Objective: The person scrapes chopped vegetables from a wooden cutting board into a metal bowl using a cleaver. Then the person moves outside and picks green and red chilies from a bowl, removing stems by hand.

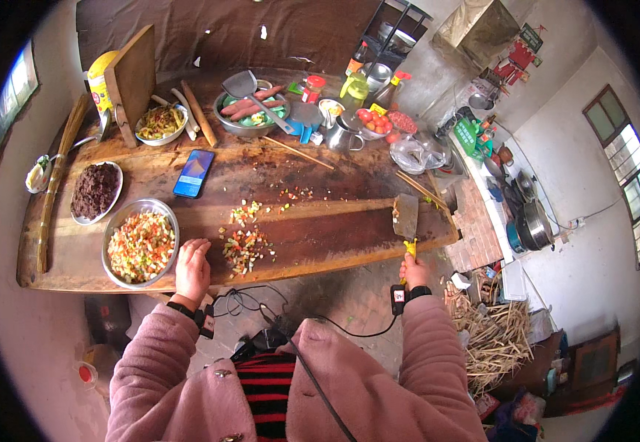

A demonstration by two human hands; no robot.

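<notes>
My right hand [415,272] is closed around the yellow handle of a kitchen cleaver [406,216]. The cleaver's broad blade is over the right end of a wooden table [320,221]; whether it touches the wood is hard to tell. Flat on the table's near edge, my left hand [192,271] holds nothing. Just left of it stands a metal bowl [173,221] full of finely diced vegetables [140,248], orange, white and green. Loose diced bits [244,251] lie scattered on the wood between my hands.
A smartphone [194,173] lies beyond the bowl, near a plate of dark mash [96,190]. Along the back are a dish of cooked food [160,124], a rolling pin [198,113], a basin with a spatula [242,83], jars and tomatoes [374,120]. Cables [253,298] hang below the edge.
</notes>
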